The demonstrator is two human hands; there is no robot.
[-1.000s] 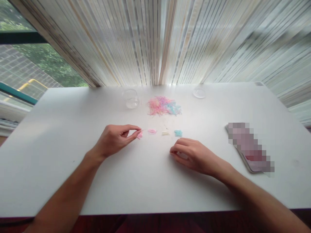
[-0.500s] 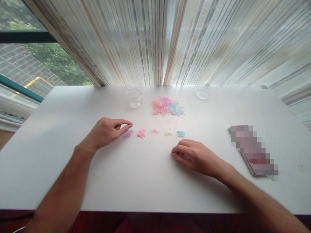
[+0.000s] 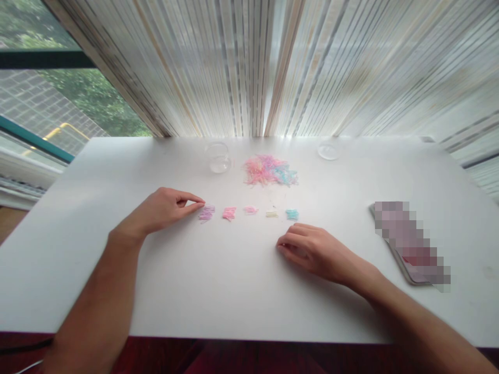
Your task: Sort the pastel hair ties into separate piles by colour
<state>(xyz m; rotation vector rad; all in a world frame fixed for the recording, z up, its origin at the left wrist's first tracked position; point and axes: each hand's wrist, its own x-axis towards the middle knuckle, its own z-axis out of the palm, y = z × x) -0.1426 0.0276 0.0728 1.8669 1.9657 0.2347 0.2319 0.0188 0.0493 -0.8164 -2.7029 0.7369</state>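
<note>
My left hand has thumb and index finger pinched together, the tips at the left edge of a small purple bundle of thin strands like tiny rubber bands. Anything between those tips is too small to make out. To the right, in a row, lie a coral-pink bundle, a pale pink one, a cream one and a turquoise one. Just below the turquoise bundle my right hand rests on the table with curled, closed fingers; their inside is hidden.
A larger mixed pile of pastel strands lies behind the row. A clear round container stands to its left, and a clear lid lies to its right. A phone-like slab, partly blurred, is on the white table. Striped curtains hang behind.
My left hand has drawn back slightly to the left, uncovering more of the purple bundle. My right hand stays in place. The view has shifted a little.
</note>
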